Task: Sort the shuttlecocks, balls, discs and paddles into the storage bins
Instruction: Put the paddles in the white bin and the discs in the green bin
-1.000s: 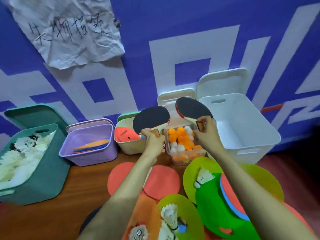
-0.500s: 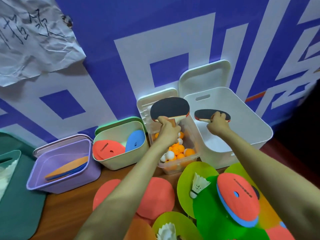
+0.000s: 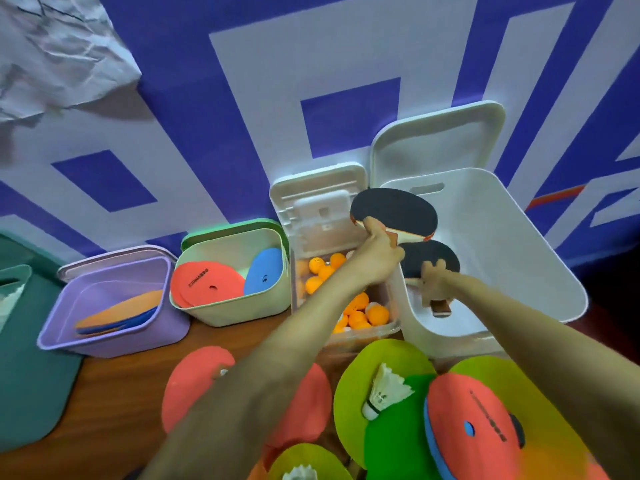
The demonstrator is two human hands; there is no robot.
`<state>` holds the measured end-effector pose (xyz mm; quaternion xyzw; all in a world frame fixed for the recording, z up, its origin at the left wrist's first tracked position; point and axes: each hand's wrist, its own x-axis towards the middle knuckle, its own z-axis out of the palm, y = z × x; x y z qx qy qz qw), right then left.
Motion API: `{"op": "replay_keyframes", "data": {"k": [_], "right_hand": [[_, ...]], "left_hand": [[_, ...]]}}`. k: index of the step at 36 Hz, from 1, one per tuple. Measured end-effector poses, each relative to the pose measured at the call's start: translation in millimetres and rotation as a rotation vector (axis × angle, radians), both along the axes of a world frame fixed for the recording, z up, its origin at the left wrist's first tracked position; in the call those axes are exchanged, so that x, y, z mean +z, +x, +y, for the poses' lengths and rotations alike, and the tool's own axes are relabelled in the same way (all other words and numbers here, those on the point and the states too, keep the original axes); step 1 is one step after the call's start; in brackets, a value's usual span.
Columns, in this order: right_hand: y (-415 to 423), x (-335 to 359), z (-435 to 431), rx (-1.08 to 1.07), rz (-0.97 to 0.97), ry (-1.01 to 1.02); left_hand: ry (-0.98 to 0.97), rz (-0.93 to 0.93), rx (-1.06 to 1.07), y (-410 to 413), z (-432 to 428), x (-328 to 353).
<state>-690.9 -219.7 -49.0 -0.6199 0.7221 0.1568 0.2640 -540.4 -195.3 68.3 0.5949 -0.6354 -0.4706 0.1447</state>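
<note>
Here, a clear ball box [image 3: 379,332] sits just beside the white bin [image 3: 502,220]; over them the left grip [image 3: 377,258] curls round one black paddle [image 3: 394,211], while the right grip [image 3: 433,282] clutches a lower paddle [image 3: 433,254].

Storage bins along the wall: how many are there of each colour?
Dark green bin: 1
Purple bin: 1
Pale green bin: 1
Clear box: 1
White bin: 1
Total: 5
</note>
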Motion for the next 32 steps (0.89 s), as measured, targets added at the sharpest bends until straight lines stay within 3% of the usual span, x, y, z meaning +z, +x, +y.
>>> {"op": "replay_keyframes", "data": {"k": [5, 9, 15, 18, 22, 26, 32], "right_hand": [[-23, 9, -2, 0.037, -0.021, 0.205], [-52, 25, -9, -0.107, -0.026, -0.160], [-87, 37, -34, -0.645, -0.619, -0.436], [-80, 46, -38, -0.689, -0.723, -0.341], [-75, 30, -39, -0.605, -0.674, -0.120], [-72, 9, -42, -0.559, -0.672, 0.014], [-68, 8, -33, -0.398, -0.488, 0.092]], "left_hand": [[-0.008, -0.048, 0.020, -36, 4, 3], [-0.012, -0.107, 0.054, -62, 3, -3], [0.101, -0.140, 0.012, -99, -5, -21], [0.154, -0.158, 0.031, -111, -10, -35], [0.219, -0.303, -0.056, -118, -19, -62], [0.322, -0.425, -0.006, -120, -28, -85], [0.198, -0.602, -0.159, -108, -29, -85]]}}
